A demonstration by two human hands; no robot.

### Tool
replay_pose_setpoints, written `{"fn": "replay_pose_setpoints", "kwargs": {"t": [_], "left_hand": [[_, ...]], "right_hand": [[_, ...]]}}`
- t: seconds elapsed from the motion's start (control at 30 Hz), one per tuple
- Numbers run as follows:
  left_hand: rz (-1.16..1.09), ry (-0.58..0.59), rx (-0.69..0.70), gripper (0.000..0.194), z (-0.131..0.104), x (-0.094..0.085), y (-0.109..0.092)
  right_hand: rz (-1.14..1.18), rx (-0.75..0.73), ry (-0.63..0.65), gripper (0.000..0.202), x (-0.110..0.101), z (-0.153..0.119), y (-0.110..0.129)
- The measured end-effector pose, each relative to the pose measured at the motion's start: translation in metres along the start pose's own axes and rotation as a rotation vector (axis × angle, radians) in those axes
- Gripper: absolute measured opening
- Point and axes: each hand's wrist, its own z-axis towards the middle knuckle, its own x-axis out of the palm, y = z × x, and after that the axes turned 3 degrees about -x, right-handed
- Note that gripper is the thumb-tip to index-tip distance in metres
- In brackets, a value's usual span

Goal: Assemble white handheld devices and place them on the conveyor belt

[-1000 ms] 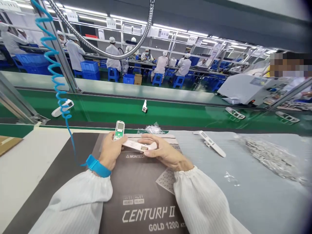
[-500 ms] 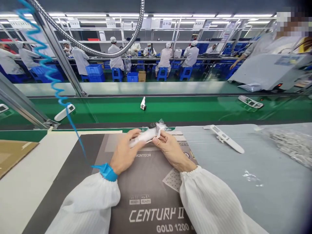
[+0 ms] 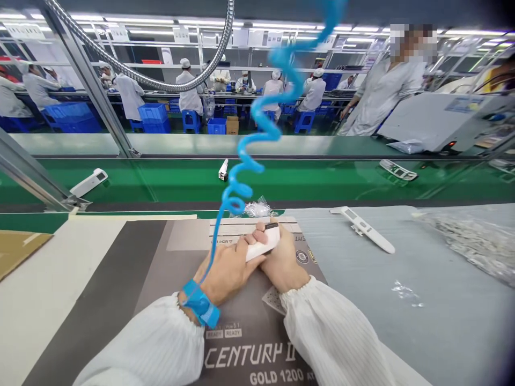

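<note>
Both hands hold a white plastic device housing point(image 3: 259, 249) with a dark window at its upper end, over a printed cardboard sheet point(image 3: 241, 300). My left hand point(image 3: 225, 271) grips it from the left, fingers curled over its far side and thumb along the near edge. Wrapped around its far and right side is my right hand point(image 3: 286, 262), with most of its fingers hidden. A blue wrist strap point(image 3: 201, 304) with a coiled blue cord point(image 3: 265, 120) is on my left wrist. Just beyond the hands lies crumpled clear plastic point(image 3: 259, 208).
A long white shell part point(image 3: 370, 231) lies on the grey mat point(image 3: 354, 300) to the right, near plastic scraps point(image 3: 407, 293) and a clear bag of small parts point(image 3: 475, 241). Several white housings point(image 3: 89, 183) lie on the green belt point(image 3: 169, 182). A person point(image 3: 388, 91) stands beyond it.
The housing has been turned, so its dark window now shows, and the hands have drawn nearer to me and together. The blue cord has swung right. Belt items have shifted left in view.
</note>
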Motion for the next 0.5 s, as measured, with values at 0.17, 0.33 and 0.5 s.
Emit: {"fn": "replay_pose_setpoints", "kwargs": {"t": [0.17, 0.33, 0.5], "left_hand": [[0.142, -0.001, -0.095, 0.051, 0.003, -0.007, 0.003], [-0.069, -0.35, 0.048, 0.049, 0.002, -0.005, 0.005], [-0.063, -0.391, 0.105, 0.042, 0.004, -0.001, -0.002]], "right_hand": [[-0.073, 0.061, 0.135, 0.046, 0.003, -0.003, 0.01], [-0.163, 0.015, 0.27, 0.039, 0.013, -0.013, -0.001], [-0.126, -0.02, 0.197, 0.039, 0.02, -0.015, -0.014]]}}
